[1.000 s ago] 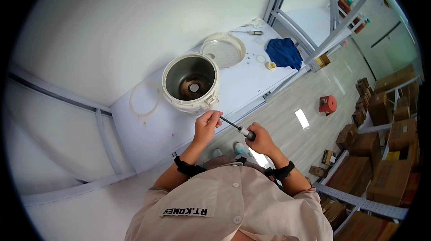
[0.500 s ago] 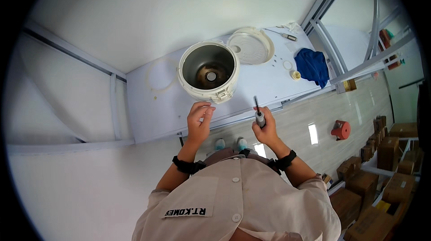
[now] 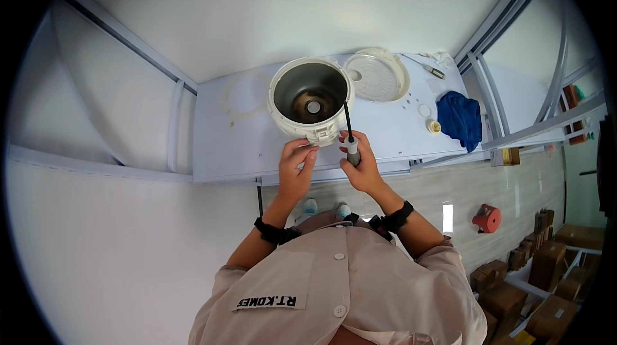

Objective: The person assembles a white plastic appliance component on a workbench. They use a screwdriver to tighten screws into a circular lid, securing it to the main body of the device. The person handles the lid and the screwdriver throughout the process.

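Observation:
A white rice cooker body (image 3: 290, 128) stands on the table without its lid, its grey inside stained brown around a round centre disc. My right hand (image 3: 364, 168) is closed round the grey handle of a screwdriver (image 3: 349, 128). The dark shaft points up and away from me, its tip by the cooker's right rim in this view. Close to the cooker's lower front is my left hand (image 3: 295, 171), fingers bent and thumb apart, with nothing visible in it. Whether its fingertips touch the cooker I cannot tell.
Behind the cooker to the right lies its round lid (image 3: 379, 78). Farther right are another screwdriver (image 3: 432, 70), a blue cloth (image 3: 459, 117), a small yellowish round part (image 3: 434, 127) and several tiny pieces. A pale ring (image 3: 239, 112) lies left. Metal frame posts (image 3: 491, 97) border the table (image 3: 215, 146).
My right hand has brought the screwdriver left and up to the cooker's right side. My left hand has moved slightly right and nearer the cooker's front. The whole view has shifted a little.

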Available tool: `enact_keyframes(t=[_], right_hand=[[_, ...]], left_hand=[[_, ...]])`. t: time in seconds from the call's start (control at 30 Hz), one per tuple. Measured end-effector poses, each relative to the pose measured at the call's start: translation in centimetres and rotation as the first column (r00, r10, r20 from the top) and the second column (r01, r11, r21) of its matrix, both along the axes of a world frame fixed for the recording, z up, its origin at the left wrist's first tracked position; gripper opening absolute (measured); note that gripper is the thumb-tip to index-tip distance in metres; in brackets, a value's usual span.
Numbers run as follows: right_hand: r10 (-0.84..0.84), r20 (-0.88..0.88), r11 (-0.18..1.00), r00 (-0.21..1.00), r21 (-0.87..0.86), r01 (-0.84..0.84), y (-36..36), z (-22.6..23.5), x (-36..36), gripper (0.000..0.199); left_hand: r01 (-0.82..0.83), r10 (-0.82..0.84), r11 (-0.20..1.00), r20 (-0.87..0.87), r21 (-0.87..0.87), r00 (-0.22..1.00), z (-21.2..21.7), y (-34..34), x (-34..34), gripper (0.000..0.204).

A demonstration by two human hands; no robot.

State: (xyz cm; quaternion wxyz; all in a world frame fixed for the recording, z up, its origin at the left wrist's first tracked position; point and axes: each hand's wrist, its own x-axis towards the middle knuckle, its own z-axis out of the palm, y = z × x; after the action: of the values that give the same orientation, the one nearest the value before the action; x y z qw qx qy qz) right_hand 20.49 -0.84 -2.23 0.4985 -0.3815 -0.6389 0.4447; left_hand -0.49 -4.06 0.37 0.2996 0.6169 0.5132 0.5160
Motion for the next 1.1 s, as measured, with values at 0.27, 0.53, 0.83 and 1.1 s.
enact_keyframes(t=[0.27,0.53,0.83,1.1], right_hand=[[0.114,-0.082,0.99,0.99,-0.072,-0.12,0.0,0.8,0.5,0.059],[0.258,-0.118,0.959,0.959,-0.093,-0.269,-0.8,2.0,3.5,0.056],[0.317,-0.036,0.947,0.948,-0.028,-0.319,-0.7,2.5,3.9,0.057],[0.278,-0.041,0.956,0.96,-0.085,-0.28,0.6,1.7,2.7,0.063]], left_hand=[[-0.094,0.094,0.996,-0.058,0.01,0.994,-0.4,-0.7,0.6,0.02],[-0.015,0.05,0.988,-0.228,0.15,0.972,1.3,-2.6,0.7,0.015],[-0.089,0.138,0.977,-0.253,0.194,0.958,1.9,-2.6,1.4,0.017],[-0.234,0.258,0.963,-0.198,0.133,0.946,0.9,-1.4,2.1,0.019]])
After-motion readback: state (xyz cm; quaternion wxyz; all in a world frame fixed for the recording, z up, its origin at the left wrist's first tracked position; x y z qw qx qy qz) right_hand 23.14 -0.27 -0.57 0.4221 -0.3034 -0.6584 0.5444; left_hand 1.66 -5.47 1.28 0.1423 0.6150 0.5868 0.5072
